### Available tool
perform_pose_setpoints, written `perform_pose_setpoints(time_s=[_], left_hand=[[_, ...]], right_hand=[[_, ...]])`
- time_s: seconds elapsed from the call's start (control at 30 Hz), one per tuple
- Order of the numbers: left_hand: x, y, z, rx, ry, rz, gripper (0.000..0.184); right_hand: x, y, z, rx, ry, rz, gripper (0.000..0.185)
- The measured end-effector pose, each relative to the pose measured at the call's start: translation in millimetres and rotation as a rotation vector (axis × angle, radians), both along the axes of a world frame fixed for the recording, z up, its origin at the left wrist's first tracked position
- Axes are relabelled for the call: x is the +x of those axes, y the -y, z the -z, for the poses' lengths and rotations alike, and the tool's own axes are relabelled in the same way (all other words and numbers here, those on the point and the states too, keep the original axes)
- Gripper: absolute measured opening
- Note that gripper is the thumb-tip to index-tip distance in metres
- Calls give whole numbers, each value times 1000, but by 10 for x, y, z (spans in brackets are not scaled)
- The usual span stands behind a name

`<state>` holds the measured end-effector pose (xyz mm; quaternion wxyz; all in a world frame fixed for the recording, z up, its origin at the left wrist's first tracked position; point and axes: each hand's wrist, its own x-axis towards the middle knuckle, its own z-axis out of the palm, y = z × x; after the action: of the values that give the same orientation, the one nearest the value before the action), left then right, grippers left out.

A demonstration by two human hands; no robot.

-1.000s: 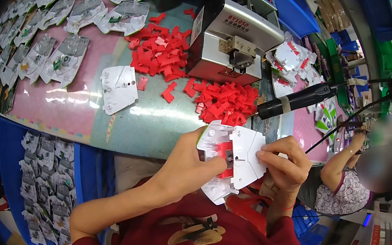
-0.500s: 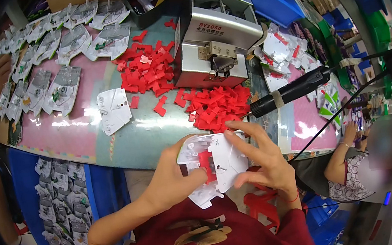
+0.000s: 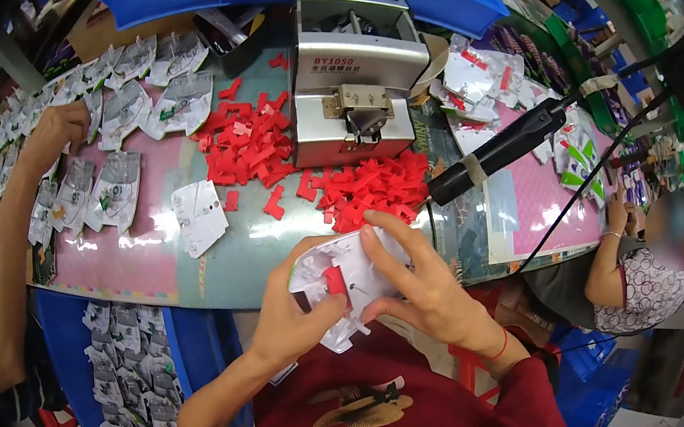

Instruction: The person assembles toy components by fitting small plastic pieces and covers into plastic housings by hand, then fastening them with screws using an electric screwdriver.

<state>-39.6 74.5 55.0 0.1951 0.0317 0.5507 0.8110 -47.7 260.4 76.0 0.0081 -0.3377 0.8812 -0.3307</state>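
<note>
Both hands hold a white plastic housing [image 3: 328, 259] over the table's front edge. My left hand [image 3: 290, 309] grips its left side, with the thumb at a red piece [image 3: 334, 283] inside. A white plate [image 3: 371, 274] lies against the right part of the housing, and my right hand [image 3: 424, 289] holds it with fingers on top and thumb below. Just beyond the hands is a near pile of red pieces [image 3: 374, 192]; a second red pile [image 3: 248, 144] lies behind it. Another white plate [image 3: 200, 219] rests on the table to the left.
A silver machine [image 3: 358, 66] stands behind the piles. A black electric screwdriver [image 3: 505, 149] hangs at the right. Rows of white housings [image 3: 113, 190] lie left, where a co-worker's hand [image 3: 58, 129] reaches in. A blue bin [image 3: 66, 333] is below; another person [image 3: 640, 279] sits right.
The white plate has closed in against the housing, and both hands have shifted left in view. The co-worker's arm at the left has come in over the rows of housings.
</note>
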Motion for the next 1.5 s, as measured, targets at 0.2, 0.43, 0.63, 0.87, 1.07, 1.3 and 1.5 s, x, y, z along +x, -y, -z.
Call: perform_pose_setpoints(time_s=[0.2,0.43,0.63,0.87,1.07,1.3,1.5], left_hand=[[-52,-19,18,-37,199,-3,37],[-141,-71,269,6,283,-10,33],[-185,-113,235,72,340,-60,40],[-162,-119,253,214,419,-102,52],[-162,-86,313,298,449,-130,52],[-223,-19,340,260,454,-154,48],[-346,-25,258,232,404,-218,43]], right_hand=[[62,84,-30,7,-36,62,76],[-84,-229,14,-120,-43,147,69],[-289,-790,253,-1035,-85,844,45],[-665,-526,421,-1277,274,570,73],[-835,-431,467,-1261,263,693,41],[-831,-318,310,-1107,251,619,41],[-1014,75,-171,-990,-59,194,85]])
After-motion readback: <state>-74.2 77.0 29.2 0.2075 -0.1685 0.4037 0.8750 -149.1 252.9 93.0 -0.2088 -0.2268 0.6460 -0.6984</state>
